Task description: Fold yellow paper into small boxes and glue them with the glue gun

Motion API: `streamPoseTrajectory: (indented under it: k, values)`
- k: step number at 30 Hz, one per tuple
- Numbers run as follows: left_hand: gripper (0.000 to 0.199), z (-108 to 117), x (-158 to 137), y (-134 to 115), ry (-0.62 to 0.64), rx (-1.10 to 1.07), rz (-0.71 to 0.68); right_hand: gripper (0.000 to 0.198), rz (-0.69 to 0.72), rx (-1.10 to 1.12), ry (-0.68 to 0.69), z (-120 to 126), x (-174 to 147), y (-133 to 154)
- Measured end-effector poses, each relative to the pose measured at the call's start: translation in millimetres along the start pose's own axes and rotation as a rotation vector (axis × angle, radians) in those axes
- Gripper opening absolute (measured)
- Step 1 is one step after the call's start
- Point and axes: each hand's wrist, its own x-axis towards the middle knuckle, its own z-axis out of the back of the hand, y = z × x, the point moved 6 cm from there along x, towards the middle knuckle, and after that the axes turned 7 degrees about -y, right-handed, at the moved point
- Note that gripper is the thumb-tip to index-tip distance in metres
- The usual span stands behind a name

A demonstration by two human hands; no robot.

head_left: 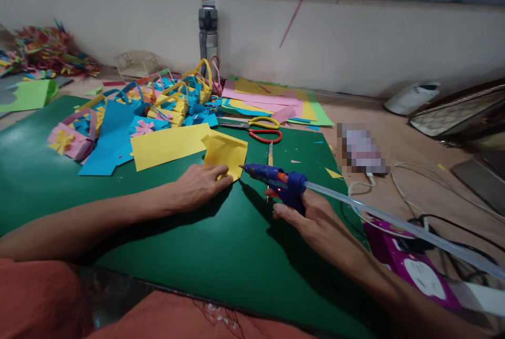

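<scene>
My right hand (302, 213) is wrapped round the handle of a blue glue gun (272, 175), and a long clear glue stick (355, 202) runs out of its back. The gun's nozzle points left at the edge of a folded yellow paper piece (226, 152). My left hand (201, 184) grips that paper's lower edge, the fingers curled over it. Behind my left hand lies a flat yellow paper strip (169, 144). Scissors (256, 127) with red and yellow handles rest beyond the folded paper. A thin yellow-handled cutter (270, 157) lies partly behind the glue gun.
Several small paper baskets (173, 102) crowd the back of the green board (189, 265), with a blue sheet (108, 139) before them. Stacked coloured paper (276, 100) lies behind the scissors. At right are a blurred-out phone (361, 149), cables and a purple power strip (410, 265).
</scene>
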Motion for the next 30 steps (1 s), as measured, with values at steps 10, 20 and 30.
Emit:
streamPoseTrajectory:
  k: [10, 20, 30]
  values:
    - [0.014, 9, 3, -8, -0.116, 0.182, 0.013, 0.029, -0.007, -0.09, -0.031, 1, -1, -5]
    - [0.025, 2, 2, 5, -0.138, -0.146, -0.013, 0.032, 0.047, -0.028, 0.036, -3, -3, 1]
    - [0.029, -1, 0, 13, -0.155, -0.25, 0.011, 0.039, 0.032, -0.016, 0.096, -10, -3, 5]
